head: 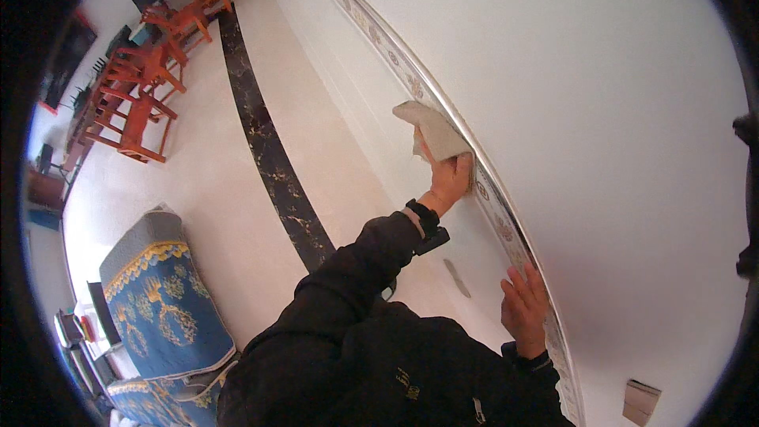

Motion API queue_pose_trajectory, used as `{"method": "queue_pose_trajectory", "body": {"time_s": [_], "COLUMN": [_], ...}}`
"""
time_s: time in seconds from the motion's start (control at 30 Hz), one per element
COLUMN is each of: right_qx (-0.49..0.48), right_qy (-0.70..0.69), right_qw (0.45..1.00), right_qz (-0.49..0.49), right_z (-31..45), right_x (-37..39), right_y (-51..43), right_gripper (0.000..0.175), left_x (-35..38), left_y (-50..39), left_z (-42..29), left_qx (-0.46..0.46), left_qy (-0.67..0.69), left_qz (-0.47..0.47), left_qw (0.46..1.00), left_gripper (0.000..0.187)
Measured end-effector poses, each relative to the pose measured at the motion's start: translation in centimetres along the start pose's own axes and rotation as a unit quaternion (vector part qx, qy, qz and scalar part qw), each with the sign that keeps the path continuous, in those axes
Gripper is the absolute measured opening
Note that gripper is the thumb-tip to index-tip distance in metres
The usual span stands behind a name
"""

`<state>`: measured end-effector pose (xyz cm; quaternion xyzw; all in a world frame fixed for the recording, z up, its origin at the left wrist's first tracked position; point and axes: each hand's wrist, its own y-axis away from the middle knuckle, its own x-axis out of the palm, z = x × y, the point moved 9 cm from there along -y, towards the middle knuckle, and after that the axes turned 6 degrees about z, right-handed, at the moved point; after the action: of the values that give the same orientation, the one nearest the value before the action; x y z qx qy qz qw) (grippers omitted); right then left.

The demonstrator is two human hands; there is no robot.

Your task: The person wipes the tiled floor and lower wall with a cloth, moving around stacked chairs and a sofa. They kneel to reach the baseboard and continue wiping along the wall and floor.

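Observation:
A beige cloth (pixel 436 130) is in my left hand (pixel 452 181), pressed against the patterned tile border (pixel 409 80) on the wall. Part of the cloth hangs loosely off the border's lower side. A shiny rounded trim strip (pixel 450 110) runs along the border's upper edge, beside the cloth. Lower on the same border, my right hand (pixel 526 305) rests with its fingers apart and holds nothing. Both arms wear dark sleeves, and a black band circles my left wrist.
White wall (pixel 622 160) rises above the trim; a wall switch plate (pixel 641 402) sits at lower right. A dark marble strip (pixel 267 154) crosses the pale floor. Red wooden chairs (pixel 139 121) stand far left, and a sofa with a blue patterned cover (pixel 169 314) is nearer.

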<state>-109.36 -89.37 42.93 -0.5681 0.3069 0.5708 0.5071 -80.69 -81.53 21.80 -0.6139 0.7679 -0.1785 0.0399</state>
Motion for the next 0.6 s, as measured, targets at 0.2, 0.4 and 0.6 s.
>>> {"method": "queue_pose_trajectory", "body": {"time_s": [0.2, 0.4, 0.6], "right_qx": [0.003, -0.02, -0.017], "right_qy": [-0.036, -0.011, -0.005], "right_qw": [0.999, 0.998, 0.999], "right_qz": [-0.037, -0.054, -0.046], "right_z": [1.5, 2.2, 2.4], "right_x": [0.3, 0.8, 2.6], "right_y": [-4.7, -11.7, -18.8], "right_gripper": [0.031, 0.028, 0.032], "left_x": [-4.7, -9.2, -12.7], "left_y": [-5.7, -10.0, -13.1], "left_z": [-4.9, -5.2, -5.2], "left_qx": [0.018, 0.001, 0.022], "left_qy": [0.017, 0.055, 0.048], "left_qz": [-0.073, -0.171, -0.216], "left_qw": [0.997, 0.984, 0.975], "left_gripper": [0.066, 0.059, 0.074]}}
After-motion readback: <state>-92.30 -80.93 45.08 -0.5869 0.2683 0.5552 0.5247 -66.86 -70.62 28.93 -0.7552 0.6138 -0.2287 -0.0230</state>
